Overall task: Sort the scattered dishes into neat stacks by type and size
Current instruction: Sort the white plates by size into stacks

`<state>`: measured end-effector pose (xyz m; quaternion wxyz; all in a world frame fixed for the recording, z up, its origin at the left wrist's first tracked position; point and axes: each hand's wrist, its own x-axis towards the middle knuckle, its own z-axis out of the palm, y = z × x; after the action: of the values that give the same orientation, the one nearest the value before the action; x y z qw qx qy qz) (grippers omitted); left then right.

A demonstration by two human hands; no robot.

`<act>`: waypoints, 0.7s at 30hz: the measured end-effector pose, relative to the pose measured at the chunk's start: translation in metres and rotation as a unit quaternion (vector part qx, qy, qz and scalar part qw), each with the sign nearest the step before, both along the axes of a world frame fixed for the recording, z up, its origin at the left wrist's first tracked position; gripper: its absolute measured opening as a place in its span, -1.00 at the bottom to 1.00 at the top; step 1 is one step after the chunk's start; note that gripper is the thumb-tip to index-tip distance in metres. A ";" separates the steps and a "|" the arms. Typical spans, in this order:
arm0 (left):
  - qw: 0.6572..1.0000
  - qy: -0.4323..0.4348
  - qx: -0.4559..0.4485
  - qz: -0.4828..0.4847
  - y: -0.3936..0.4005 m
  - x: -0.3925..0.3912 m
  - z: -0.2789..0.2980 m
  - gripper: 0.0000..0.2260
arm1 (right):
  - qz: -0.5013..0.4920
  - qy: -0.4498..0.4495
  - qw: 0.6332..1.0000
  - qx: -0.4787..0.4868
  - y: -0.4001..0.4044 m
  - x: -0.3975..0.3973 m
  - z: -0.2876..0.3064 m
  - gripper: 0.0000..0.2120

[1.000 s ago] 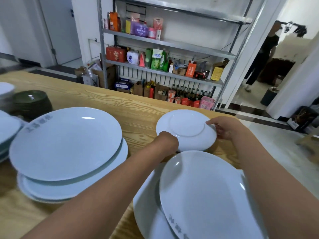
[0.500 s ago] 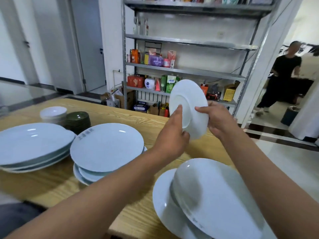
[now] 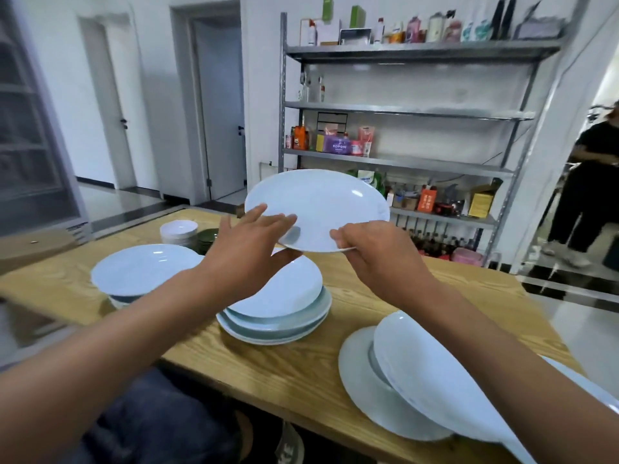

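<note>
A small white plate [image 3: 321,205] hangs in the air above the table, face up and nearly level. My right hand [image 3: 371,252] pinches its near rim. My left hand [image 3: 248,249] has straight, spread fingers at the plate's left underside. Below them sits a stack of large white plates [image 3: 284,306]. Another stack of large plates [image 3: 140,269] lies to the left. At the front right, several large plates [image 3: 418,373] lie overlapping and tilted. A stack of small white bowls [image 3: 177,231] and dark green dishes [image 3: 206,239] stand at the back.
The wooden table [image 3: 301,373] ends close to my body at its near edge. A metal shelf rack [image 3: 402,112] with packets and bottles stands behind the table. A person in black [image 3: 582,195] stands at the far right. A cardboard box [image 3: 37,244] sits left.
The small plate went from lying upside down on the table to lifted and upright, then turned face up and level. My left hand has loosened from its rim and spread its fingers.
</note>
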<state>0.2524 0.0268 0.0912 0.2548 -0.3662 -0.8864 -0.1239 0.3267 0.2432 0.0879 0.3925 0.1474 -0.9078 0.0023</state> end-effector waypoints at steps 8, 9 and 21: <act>0.994 -0.087 0.054 -0.039 -0.011 0.013 -0.050 -0.69 | 0.015 -0.115 0.993 -0.033 -0.013 0.003 -0.032 -0.96; 0.992 -0.102 0.061 -0.031 -0.012 0.015 -0.058 -0.68 | 0.008 -0.144 0.989 -0.038 -0.013 0.003 -0.038 -0.95; 0.980 -0.190 0.059 -0.015 -0.049 0.007 -0.113 -0.65 | -0.154 -0.227 0.917 -0.288 0.012 0.068 -0.088 -0.62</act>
<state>0.2593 -0.0223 -0.0220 0.1012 -0.3333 -0.9043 -0.2467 0.3948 0.2555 -0.0005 0.1964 -0.1184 -0.9441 0.2369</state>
